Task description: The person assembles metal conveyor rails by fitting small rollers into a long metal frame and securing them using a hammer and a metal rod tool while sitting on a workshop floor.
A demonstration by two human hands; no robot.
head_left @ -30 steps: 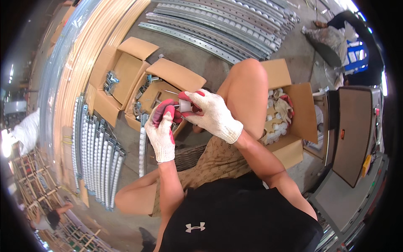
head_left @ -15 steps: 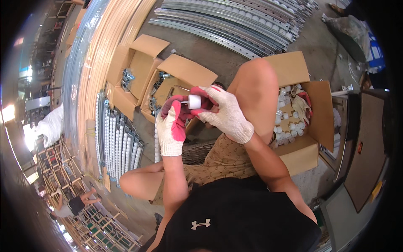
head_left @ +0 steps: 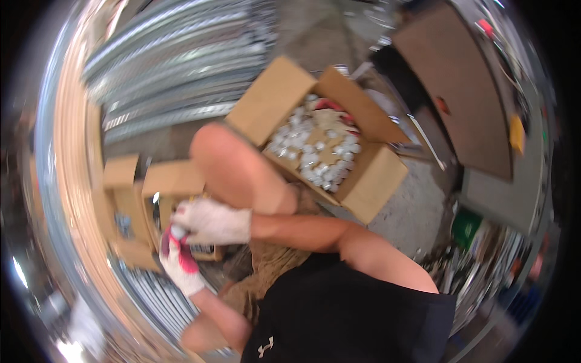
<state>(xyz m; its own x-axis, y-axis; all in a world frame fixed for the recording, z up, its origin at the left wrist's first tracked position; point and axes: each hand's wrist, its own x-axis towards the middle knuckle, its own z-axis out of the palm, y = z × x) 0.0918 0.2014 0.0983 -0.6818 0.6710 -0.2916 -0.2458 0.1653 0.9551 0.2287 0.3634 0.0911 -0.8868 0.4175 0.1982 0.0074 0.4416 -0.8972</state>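
Both my hands wear white knit gloves with pink-red palms, and they meet in front of me at the lower left, blurred by motion. My left hand (head_left: pixel 180 264) is closed around a small white plastic roller (head_left: pixel 177 232). Bent over from the right, my right hand (head_left: pixel 213 221) has its fingers closed at the same roller; their tips are smeared and partly hidden. Just beyond the hands stands an open cardboard box (head_left: pixel 172 176) of metal parts, mostly covered by the hands and my knee.
A large open carton (head_left: pixel 376 189) to the right of my knee holds many white rollers (head_left: pixel 310 158) and a glove (head_left: pixel 331 119). Another carton (head_left: pixel 118 173) with metal pieces stands at the left. Metal roller tracks (head_left: pixel 175 66) lie beyond; long pale strips (head_left: pixel 68 163) run along the left.
My view has swung to the right, so hands and boxes sit further left in the picture and the roller carton shows more fully. The roller stays between my two hands.
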